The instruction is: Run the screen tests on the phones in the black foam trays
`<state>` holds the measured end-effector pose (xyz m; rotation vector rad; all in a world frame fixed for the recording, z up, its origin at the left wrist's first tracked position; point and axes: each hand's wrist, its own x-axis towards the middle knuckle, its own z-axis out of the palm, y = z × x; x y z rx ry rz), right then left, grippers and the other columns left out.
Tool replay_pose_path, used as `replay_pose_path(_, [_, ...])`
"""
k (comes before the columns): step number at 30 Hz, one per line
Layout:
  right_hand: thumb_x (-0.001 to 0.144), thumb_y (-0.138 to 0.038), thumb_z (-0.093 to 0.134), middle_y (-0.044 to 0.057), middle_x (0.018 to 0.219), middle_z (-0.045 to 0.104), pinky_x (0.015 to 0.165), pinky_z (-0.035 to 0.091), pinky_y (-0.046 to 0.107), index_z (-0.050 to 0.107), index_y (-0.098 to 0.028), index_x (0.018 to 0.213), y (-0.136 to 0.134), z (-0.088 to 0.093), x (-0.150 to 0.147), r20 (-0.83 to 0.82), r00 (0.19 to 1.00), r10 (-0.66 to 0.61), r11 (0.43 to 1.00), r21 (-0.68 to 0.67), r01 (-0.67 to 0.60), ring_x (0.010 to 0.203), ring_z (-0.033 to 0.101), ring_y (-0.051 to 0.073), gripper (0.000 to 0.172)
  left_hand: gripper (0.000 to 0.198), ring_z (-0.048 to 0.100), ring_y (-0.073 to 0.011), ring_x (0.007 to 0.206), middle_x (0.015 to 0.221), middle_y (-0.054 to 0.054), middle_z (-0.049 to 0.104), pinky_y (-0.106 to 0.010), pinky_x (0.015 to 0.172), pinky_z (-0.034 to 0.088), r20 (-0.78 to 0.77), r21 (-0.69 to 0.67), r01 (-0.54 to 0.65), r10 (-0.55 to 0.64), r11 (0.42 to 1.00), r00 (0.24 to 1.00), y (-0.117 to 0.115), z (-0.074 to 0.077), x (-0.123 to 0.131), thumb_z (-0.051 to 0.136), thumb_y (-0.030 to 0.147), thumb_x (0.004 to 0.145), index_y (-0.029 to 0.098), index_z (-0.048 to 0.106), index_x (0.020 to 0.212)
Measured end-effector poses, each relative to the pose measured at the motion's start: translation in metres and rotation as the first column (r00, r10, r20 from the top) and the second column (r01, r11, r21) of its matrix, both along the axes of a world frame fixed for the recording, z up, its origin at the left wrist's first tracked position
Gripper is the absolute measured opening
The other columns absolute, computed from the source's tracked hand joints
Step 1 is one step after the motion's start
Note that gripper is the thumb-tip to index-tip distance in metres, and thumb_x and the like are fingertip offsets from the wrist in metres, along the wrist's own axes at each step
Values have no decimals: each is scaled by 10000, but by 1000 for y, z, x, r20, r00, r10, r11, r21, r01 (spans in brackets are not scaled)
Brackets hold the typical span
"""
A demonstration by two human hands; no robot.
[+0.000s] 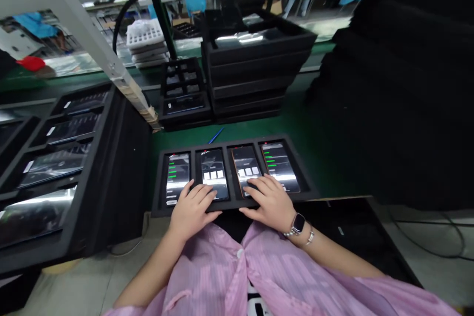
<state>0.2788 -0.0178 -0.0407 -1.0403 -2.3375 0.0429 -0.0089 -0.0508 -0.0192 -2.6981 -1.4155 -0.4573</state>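
**Four lit phones in a foam tray, both hands resting open on them**

Through the head camera, I see four smartphones (pixel 214 168) lying screen-up in separate pockets of a black foam tray (pixel 222 147), which sits on a green bench mat (pixel 314 153). The left hand (pixel 194 207) lies open, its fingers curved over the lower end of the second phone. The right hand (pixel 264 202), a smartwatch (pixel 298 223) at its wrist, rests open across the third and fourth, touching them but not gripping.

I'd judge each phone light and stiff, but slippery and fragile: glass that's easily marked. I'd take one by its long edges, though the snug pockets leave little to pinch.

Beyond lie a blue pen (pixel 216 135) and stacked black trays (pixel 244 79) — and, to the left, a larger foam tray (pixel 128 168).
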Motion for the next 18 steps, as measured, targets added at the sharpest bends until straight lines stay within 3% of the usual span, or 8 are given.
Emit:
replay_pose_path(10, [805,-575,839,79,1193,707,1113,400,465,715,-195,1094,2,-8,-6,-48,998,-33,996,85,37,1092,611,274,494,386,699,-309,1163,1283,-96,741,-551,1124,426,-39,82,3,0,997,999,1,-1,-2,757,416,924,196,684,1232])
replay_pose_path(18, [849,-549,796,91,1176,715,1063,420,460,726,-185,1085,-1,-5,-4,-13,1000,-26,996,90,27,1052,618,280,439,415,705,-296,1158,1284,-97,749,-525,1103,441,-33,88,6,-3,996,999,-1,-1,0,759,469,921,195,696,1226])
